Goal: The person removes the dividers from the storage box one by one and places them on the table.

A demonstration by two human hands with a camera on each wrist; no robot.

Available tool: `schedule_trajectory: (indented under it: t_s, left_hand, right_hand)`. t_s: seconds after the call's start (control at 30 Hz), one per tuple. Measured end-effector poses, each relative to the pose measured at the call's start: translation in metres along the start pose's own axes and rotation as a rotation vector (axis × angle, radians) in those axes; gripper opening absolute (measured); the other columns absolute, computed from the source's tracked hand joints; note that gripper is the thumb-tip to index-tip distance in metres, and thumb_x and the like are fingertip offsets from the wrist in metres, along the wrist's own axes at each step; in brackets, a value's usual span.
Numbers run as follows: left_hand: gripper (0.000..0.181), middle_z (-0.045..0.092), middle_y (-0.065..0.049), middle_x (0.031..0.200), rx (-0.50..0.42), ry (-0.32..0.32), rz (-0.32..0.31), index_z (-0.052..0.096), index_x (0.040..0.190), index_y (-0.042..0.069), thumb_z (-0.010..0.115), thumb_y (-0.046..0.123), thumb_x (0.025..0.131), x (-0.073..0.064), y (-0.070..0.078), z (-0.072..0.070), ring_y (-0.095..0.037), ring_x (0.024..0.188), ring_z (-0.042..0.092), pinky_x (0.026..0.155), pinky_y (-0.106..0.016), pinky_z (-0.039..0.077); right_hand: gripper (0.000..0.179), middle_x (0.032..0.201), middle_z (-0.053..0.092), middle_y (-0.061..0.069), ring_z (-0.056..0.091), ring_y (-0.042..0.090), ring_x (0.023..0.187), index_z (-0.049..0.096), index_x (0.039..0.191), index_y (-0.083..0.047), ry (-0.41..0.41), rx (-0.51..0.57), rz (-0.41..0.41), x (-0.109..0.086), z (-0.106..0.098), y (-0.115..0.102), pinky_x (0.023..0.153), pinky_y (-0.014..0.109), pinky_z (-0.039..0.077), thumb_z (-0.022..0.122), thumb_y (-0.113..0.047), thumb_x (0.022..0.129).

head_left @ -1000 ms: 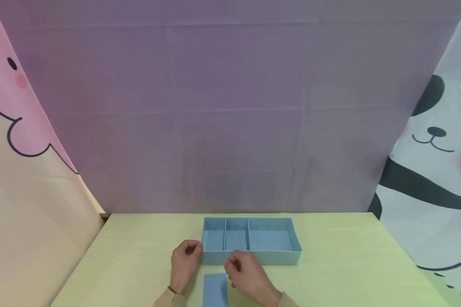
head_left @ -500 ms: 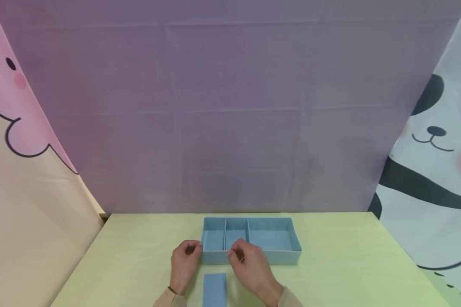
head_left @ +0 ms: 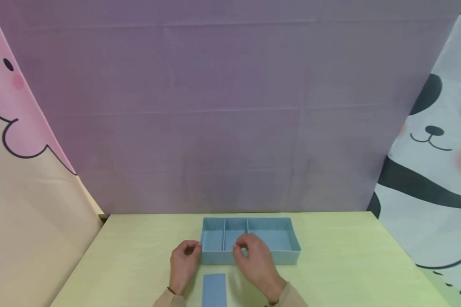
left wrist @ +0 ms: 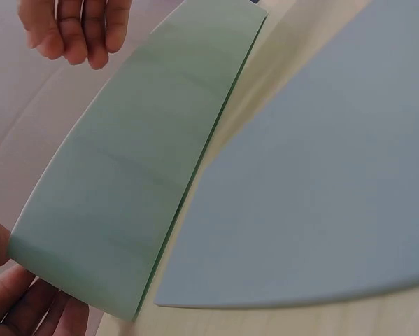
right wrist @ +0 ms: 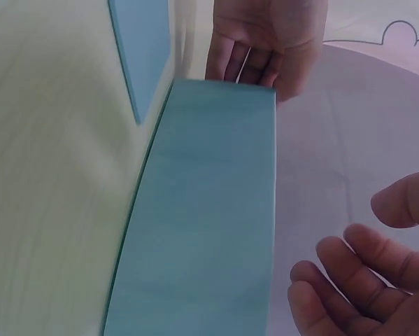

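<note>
A light-blue organizer box [head_left: 217, 257] with 3 compartments stands on the table. My left hand [head_left: 183, 265] holds its left end, the thumb at the rim and the fingers against the end wall, as the right wrist view shows. My right hand [head_left: 256, 263] is over the front rim by the middle compartment. In the right wrist view its fingers [right wrist: 349, 269] are loosely bent, the thumb stands apart from them, and nothing lies between. A flat blue rectangular piece [head_left: 214, 291] lies in front of the box, its near end cut off by the head view.
The pale yellow table [head_left: 342, 256] stretches to both sides of the box. A purple-grey cloth [head_left: 230, 128] hangs behind it. A pink printed cloth [head_left: 19, 102] is at the left, a panda-print cloth [head_left: 430, 170] at the right.
My right hand has moved forward and a little right, from in front of the box to over its front rim. The left hand stays at the box's left end.
</note>
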State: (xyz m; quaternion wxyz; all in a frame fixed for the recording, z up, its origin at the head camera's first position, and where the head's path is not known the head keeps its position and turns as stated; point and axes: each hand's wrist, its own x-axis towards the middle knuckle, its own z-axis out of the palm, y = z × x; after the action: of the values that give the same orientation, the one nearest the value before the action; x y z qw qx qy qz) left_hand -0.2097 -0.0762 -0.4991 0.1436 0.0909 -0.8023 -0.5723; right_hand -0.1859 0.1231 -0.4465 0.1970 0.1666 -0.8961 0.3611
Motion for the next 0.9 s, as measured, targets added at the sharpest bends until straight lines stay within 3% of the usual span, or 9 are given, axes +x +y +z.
schedule_trajectory:
  t_s: [0.17,0.6,0.9]
  left_hand:
    - [0.009,0.067,-0.006,0.087,-0.004,0.003,0.005,0.069,0.091,0.003,0.066,0.009,0.087,0.0,-0.001,0.0,-0.017,0.081,0.062,0.075,-0.032,0.05]
    - [0.008,0.067,-0.006,0.086,-0.012,0.008,0.013,0.069,0.09,0.003,0.066,0.009,0.086,0.001,-0.002,0.0,-0.017,0.08,0.062,0.074,-0.031,0.049]
    - [0.008,0.067,-0.005,0.086,-0.014,0.006,0.002,0.069,0.09,0.003,0.067,0.01,0.086,0.001,-0.001,0.0,-0.016,0.08,0.062,0.073,-0.031,0.049]
  right_hand:
    - [0.004,0.083,0.061,-0.007,0.059,0.011,0.079,0.064,0.083,-0.013,0.022,-0.028,-0.008,0.004,-0.001,0.006,0.073,0.032,0.049,0.066,-0.017,0.085]
    - [0.013,0.092,0.065,0.003,0.061,0.018,0.085,0.068,0.093,-0.007,0.005,-0.126,0.065,0.01,-0.001,0.016,0.076,0.038,0.05,0.066,-0.016,0.085]
    - [0.012,0.086,0.062,0.003,0.059,0.018,0.08,0.067,0.089,-0.005,0.018,-0.151,0.107,0.012,0.002,0.022,0.072,0.038,0.049,0.066,-0.015,0.083]
